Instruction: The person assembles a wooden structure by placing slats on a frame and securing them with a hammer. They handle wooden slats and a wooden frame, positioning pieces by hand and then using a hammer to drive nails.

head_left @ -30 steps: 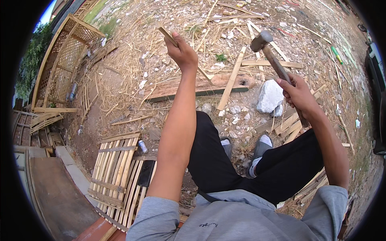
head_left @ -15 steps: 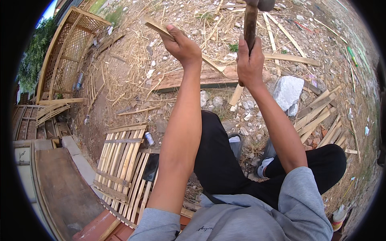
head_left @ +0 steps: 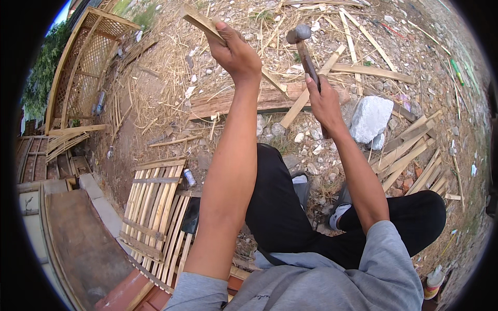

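My left hand [head_left: 234,58] is closed around a thin wooden slat [head_left: 199,23], which is tilted up toward the far left. Below that wrist a strip of wood slants down to the right; it looks like the same slat, though the hand covers the middle. In my right hand [head_left: 328,101] is a hammer [head_left: 307,59], gripped by its dark wooden handle with the head up and leaning left. A thick wooden beam [head_left: 218,103] lies on the ground beneath both hands. Across it rests a loose slat [head_left: 306,101], just left of my right hand.
A white stone block [head_left: 372,119] sits right of my right forearm, beside a pile of slats [head_left: 407,147]. Slatted wooden panels [head_left: 153,207] lie at the lower left, near a small can [head_left: 190,178]. A lattice frame [head_left: 85,67] stands far left. Rubble and straw cover the ground.
The hammer has come down from the top edge and tipped left, my right hand dropping a little with it. My left hand keeps its hold on the slat, barely moved.
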`<state>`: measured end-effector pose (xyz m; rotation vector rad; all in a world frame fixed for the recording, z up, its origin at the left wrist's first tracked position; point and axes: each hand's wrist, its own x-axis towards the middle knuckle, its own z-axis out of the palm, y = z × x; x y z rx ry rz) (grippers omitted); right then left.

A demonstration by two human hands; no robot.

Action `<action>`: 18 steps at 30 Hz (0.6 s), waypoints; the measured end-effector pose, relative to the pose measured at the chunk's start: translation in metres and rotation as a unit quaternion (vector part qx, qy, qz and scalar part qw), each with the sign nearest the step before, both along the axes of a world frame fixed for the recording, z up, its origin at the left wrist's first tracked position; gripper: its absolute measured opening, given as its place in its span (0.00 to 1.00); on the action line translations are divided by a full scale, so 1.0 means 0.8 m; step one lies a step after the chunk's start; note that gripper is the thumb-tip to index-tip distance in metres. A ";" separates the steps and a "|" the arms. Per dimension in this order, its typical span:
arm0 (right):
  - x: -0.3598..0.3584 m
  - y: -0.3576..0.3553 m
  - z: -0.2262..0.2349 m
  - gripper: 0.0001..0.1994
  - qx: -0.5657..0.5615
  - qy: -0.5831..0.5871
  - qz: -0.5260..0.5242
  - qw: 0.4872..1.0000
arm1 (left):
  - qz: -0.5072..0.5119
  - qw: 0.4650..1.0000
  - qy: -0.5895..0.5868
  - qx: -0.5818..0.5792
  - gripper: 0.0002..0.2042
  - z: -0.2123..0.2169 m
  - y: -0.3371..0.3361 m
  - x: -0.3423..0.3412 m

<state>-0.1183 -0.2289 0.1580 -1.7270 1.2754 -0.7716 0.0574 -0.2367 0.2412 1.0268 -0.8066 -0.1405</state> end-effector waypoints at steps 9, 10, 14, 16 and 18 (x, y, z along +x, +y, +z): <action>-0.001 0.047 -0.131 0.15 -0.056 -0.043 -0.008 0.997 | -0.003 1.000 -0.015 -0.025 0.18 0.005 -0.009 -0.011; -0.009 0.046 -0.143 0.17 0.000 0.049 -0.003 0.999 | -0.002 1.000 -0.013 -0.027 0.18 0.004 -0.006 -0.011; -0.010 0.004 -0.121 0.21 0.071 0.133 -0.020 0.988 | 0.033 0.999 0.013 -0.012 0.18 -0.001 0.003 0.001; -0.013 -0.003 -0.108 0.23 0.042 0.087 -0.018 0.995 | 0.010 0.999 0.037 0.002 0.17 -0.005 0.000 0.001; -0.009 -0.002 -0.045 0.24 0.009 0.018 -0.012 1.000 | 0.021 0.999 0.032 -0.001 0.17 -0.004 0.003 0.004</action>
